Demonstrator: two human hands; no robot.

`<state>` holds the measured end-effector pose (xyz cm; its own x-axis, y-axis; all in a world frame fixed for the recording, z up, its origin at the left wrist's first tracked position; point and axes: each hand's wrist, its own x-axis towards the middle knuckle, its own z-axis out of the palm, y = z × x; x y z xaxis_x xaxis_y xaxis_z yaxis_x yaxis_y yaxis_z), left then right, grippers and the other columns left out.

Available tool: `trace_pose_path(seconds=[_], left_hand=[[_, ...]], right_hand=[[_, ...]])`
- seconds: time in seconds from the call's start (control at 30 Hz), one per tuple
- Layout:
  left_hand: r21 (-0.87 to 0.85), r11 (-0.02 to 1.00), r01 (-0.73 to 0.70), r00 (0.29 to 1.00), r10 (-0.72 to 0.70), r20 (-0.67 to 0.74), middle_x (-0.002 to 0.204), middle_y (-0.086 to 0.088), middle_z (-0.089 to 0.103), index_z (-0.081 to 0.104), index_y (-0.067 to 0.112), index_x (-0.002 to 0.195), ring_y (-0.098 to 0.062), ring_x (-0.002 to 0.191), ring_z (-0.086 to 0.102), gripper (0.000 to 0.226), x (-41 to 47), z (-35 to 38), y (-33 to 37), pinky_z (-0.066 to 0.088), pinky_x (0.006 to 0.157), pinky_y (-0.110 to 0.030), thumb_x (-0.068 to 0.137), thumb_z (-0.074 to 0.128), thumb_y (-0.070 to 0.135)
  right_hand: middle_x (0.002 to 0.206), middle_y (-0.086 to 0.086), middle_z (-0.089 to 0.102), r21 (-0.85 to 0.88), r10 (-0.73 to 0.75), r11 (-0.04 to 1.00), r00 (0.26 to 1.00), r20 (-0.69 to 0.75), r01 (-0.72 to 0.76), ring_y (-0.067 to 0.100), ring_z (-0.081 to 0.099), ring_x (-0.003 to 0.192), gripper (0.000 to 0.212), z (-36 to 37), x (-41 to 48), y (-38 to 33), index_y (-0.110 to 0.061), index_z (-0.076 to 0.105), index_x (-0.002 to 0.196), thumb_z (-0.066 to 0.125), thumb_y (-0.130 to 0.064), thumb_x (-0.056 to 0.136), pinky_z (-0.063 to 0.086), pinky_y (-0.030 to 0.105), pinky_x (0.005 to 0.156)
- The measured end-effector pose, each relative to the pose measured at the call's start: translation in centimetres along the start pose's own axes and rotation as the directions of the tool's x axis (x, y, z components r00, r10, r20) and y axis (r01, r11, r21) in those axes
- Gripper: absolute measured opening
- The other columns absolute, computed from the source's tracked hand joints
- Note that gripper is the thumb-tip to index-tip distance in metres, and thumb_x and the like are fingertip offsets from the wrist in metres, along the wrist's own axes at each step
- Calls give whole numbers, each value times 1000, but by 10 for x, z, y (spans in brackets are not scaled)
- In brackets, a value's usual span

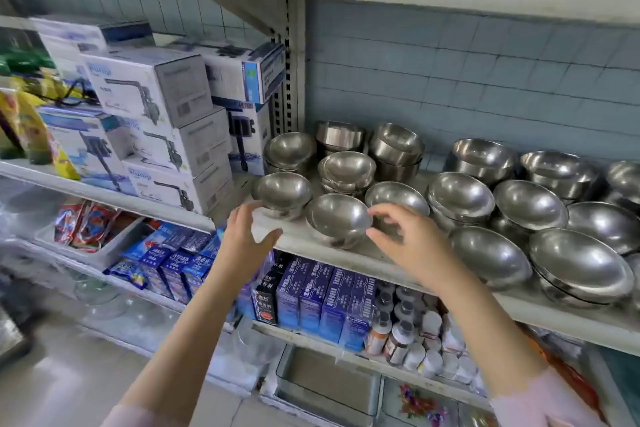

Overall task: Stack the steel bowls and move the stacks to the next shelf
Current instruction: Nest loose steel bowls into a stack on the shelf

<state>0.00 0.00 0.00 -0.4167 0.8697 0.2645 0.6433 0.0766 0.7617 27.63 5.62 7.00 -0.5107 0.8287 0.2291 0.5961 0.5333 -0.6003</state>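
shop shelving against a pale blue tiled wall [450, 80]. the white shelf [377, 260] carries all the steel bowls.

- left hand [249, 236]: fingers spread and released, holding nothing. tips are just beside the small bowl stack [282, 194], can't tell if they touch.
- right hand [405, 239]: fingers loosely curled, nothing gripped. thumb and index sit at the right rim of the front bowl [337, 218], contact unclear.
- front bowl sits between the two sets of fingertips. single bowl [396, 198] is just behind the right fingers.

progress (my read): early.
- some nesting is done: short stacks beyond the fingers at the back [341, 137] and larger nested bowls [581, 265] off to the right of the right hand.
- no stack has moved, every bowl in view is on this one shelf.
- the bay left of the left hand holds pump boxes [149, 87], so i can't tell which shelf is the destination.

left to do: nest the loose singles, then carry the stacks over.
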Motion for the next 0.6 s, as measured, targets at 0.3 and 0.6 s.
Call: trace_pose_path(seconds=[0.3,0.6], left_hand=[[-266,960,82,996,-75,37,138,2,43,23,19,145,-19,130,44,114,62,16,-31,39,108,-44,56,88,45],[-226,973,48,975,4,223,124,15,49,37,31,136,5,99,56,91,82,-5,-46,38,76,-9,60,86,43]], right_hand=[[106,-19,68,-155,-68,986,997,-18,65,9,59,102,19,66,38,3,-27,78,98,79,-28,80,41,19,95],[99,-22,71,-3,-116,993,965,-235,119,4,67,93,21,59,35,-28,-19,80,91,70,-35,82,52,38,87]])
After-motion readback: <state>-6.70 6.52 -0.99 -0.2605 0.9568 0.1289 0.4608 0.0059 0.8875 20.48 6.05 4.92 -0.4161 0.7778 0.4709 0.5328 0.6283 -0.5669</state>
